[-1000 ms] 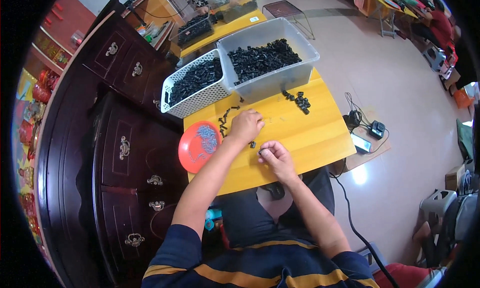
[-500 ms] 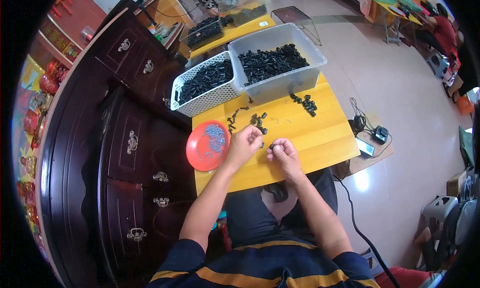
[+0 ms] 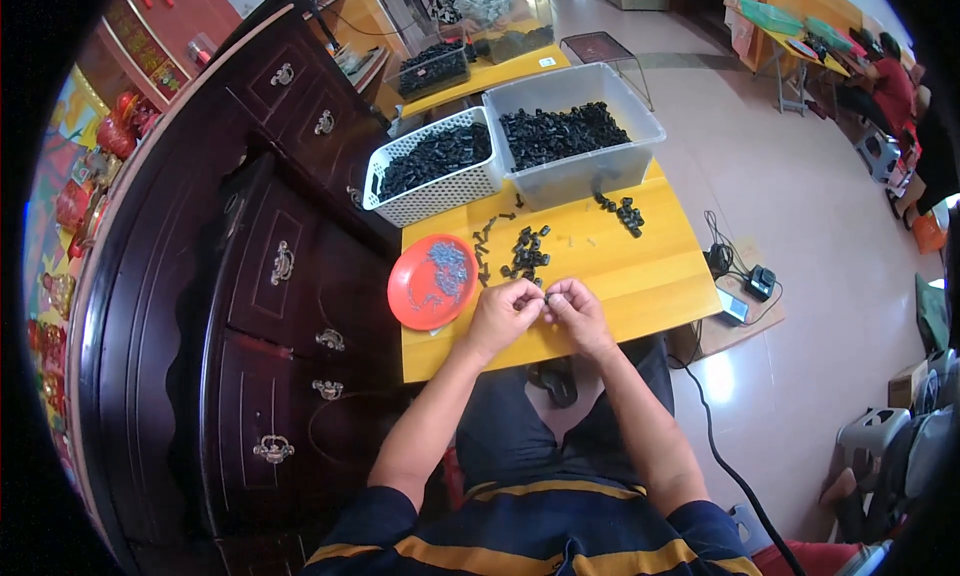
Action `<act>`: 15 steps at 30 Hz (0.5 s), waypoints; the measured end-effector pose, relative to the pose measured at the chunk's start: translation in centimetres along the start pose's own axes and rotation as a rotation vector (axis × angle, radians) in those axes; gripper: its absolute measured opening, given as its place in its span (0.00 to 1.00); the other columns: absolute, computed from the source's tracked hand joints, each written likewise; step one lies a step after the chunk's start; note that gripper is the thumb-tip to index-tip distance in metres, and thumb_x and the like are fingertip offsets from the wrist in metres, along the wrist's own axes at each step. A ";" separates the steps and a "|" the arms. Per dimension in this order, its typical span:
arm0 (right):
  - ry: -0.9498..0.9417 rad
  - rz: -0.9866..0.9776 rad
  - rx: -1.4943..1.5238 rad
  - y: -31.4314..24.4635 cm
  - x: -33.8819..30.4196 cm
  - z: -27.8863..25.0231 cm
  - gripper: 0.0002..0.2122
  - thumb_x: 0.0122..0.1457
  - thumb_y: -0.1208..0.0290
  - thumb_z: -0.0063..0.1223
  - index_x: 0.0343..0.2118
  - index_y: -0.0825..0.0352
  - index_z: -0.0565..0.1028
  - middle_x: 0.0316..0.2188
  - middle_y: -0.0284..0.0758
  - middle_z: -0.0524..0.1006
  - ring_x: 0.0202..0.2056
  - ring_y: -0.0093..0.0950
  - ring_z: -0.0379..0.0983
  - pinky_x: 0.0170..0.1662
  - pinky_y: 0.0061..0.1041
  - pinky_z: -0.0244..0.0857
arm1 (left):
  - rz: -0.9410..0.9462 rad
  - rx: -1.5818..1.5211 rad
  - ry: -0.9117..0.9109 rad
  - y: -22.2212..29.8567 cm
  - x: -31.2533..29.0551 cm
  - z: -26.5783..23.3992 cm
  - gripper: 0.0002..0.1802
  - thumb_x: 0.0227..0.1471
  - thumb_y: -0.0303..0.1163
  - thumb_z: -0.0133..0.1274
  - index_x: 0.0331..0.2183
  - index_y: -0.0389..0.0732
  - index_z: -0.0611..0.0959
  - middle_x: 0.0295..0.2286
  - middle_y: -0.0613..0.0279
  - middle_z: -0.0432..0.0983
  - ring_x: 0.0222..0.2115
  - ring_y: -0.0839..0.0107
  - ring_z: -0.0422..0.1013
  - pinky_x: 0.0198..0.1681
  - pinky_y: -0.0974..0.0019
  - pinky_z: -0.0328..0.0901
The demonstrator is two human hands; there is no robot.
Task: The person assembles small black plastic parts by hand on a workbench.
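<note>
Over the near edge of the yellow wooden table [image 3: 650,286], my left hand [image 3: 505,318] and my right hand [image 3: 580,318] meet fingertip to fingertip. My right hand pinches a small black plastic part, mostly covered by the fingers. The left fingers are also closed in a pinch, and what they hold is too small to make out. Just beyond the hands lies a loose cluster of small black parts [image 3: 526,253]. A red plate [image 3: 408,298] with many small silvery screw-like pieces [image 3: 450,269] rests left of my left hand.
Behind stand a white perforated basket [image 3: 440,200] and a clear plastic bin [image 3: 590,170], both full of black parts. Another black group [image 3: 629,217] lies at the right. A dark wooden cabinet [image 3: 250,316] borders the left. Cables and a black device [image 3: 761,282] sit beyond the right edge.
My left hand has moved right and toward me, from near the black cluster to touch my right hand's fingertips. The view has shifted slightly.
</note>
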State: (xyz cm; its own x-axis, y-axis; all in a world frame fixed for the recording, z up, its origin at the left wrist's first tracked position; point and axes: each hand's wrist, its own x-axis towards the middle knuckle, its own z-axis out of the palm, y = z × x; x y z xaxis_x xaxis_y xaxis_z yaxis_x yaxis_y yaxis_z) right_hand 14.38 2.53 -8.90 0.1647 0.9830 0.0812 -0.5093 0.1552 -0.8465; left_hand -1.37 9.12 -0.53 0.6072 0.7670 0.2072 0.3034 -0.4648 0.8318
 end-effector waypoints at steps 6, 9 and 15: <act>-0.092 0.063 0.015 0.0 0.0 -0.8 0.05 0.70 0.71 0.52 0.44 0.66 0.73 0.34 0.28 0.76 0.33 0.17 0.73 0.40 0.19 0.69 | -0.095 -0.223 -0.084 -1.1 -0.3 -0.1 0.06 0.54 0.23 0.64 0.35 0.39 0.83 0.27 0.75 0.78 0.28 0.87 0.72 0.32 0.76 0.69; -0.122 0.105 -0.004 -0.6 -0.1 -0.5 0.05 0.70 0.70 0.52 0.43 0.65 0.73 0.34 0.28 0.77 0.33 0.18 0.73 0.40 0.19 0.69 | -0.169 -0.484 -0.130 -3.3 -0.4 -0.1 0.06 0.54 0.24 0.64 0.33 0.36 0.81 0.26 0.67 0.81 0.26 0.83 0.76 0.31 0.74 0.71; 0.015 0.086 0.022 -0.7 0.0 -0.3 0.06 0.70 0.68 0.52 0.43 0.64 0.74 0.33 0.29 0.77 0.32 0.19 0.73 0.38 0.19 0.66 | -0.170 0.009 0.114 -6.0 -0.2 -0.7 0.12 0.54 0.28 0.65 0.41 0.37 0.84 0.27 0.68 0.79 0.28 0.81 0.74 0.33 0.72 0.70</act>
State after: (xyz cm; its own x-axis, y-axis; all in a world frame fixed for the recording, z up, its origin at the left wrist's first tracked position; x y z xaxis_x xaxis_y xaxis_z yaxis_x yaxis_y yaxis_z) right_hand 14.96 2.36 -8.48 0.1322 0.9912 0.0005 -0.5408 0.0725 -0.8380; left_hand -3.87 12.08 -5.22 0.4595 0.8798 0.1215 0.4012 -0.3277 0.8554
